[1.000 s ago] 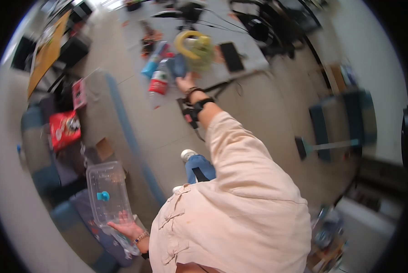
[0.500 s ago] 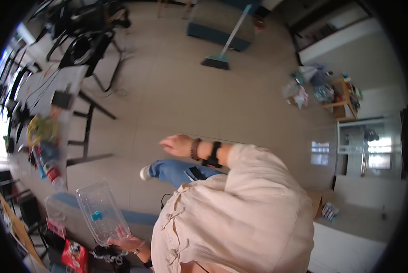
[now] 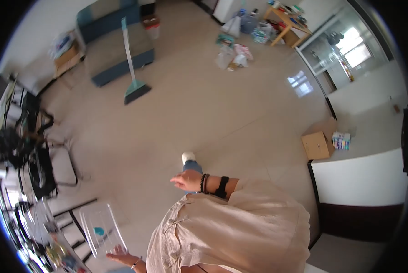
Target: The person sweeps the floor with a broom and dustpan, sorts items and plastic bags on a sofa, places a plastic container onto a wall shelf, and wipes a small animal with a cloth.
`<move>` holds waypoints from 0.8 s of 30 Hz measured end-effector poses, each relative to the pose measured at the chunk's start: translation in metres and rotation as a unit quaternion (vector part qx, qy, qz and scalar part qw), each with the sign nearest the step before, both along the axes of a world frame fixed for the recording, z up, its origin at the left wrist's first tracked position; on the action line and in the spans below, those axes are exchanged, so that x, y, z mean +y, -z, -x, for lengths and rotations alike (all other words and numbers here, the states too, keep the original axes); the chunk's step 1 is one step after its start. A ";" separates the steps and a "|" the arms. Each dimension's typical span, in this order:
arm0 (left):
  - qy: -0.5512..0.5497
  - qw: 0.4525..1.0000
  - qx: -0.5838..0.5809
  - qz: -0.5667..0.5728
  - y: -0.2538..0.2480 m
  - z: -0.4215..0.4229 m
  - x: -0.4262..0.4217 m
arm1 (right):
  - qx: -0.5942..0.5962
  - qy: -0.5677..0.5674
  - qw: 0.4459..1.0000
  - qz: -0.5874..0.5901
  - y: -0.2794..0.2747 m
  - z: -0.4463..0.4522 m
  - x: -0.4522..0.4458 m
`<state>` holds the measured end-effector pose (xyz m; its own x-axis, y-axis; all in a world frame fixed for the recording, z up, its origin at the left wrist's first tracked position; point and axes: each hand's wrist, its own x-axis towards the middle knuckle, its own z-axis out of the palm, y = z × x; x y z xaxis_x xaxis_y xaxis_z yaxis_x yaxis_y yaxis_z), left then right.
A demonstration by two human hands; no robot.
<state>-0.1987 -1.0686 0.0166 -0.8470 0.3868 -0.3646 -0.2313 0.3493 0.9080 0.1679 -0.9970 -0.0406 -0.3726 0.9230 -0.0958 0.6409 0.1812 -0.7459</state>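
Observation:
My left hand (image 3: 119, 256) grips the near end of a clear plastic container (image 3: 108, 220) at the lower left, fingers against its wall. A small teal piece (image 3: 98, 231) shows in or on the container; which of these I cannot tell. In front of my body hangs my right hand (image 3: 187, 180), its fingers loosely stretched to the left with nothing visible in them. It has dark bands on the wrist and forearm. Below it a leg in blue and a white shoe (image 3: 188, 157) show on the floor.
A broom (image 3: 137, 91) stands against a blue-and-beige sofa (image 3: 117, 52). Plastic bags (image 3: 233, 57) lie by a small wooden table (image 3: 288, 22). A cardboard box (image 3: 316, 145) sits at the right. Cluttered table and chairs (image 3: 42, 173) line the left.
The view has swung to the right, and the broom and sofa now appear further left. The container stays in my left hand. My right hand stays in front of my body.

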 end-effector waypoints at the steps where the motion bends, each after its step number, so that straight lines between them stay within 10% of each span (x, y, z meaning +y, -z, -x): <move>1: 0.012 1.000 -0.013 -0.021 0.009 -0.002 0.016 | 0.017 -0.003 0.999 -0.040 -0.001 -0.021 0.007; 10: 0.189 0.981 -0.026 -0.042 -0.019 -0.232 0.229 | 0.006 0.334 0.934 -0.129 -0.058 -0.279 0.071; 24: 0.375 0.922 0.015 -0.094 0.030 -0.515 0.538 | -0.081 0.475 0.868 -0.117 -0.060 -0.502 0.166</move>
<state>0.3158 -0.5310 -0.0134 -0.3237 0.9221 -0.2119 0.0383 0.2366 0.9709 0.6698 -0.8310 0.0197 0.5686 0.8079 0.1550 0.6771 -0.3526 -0.6459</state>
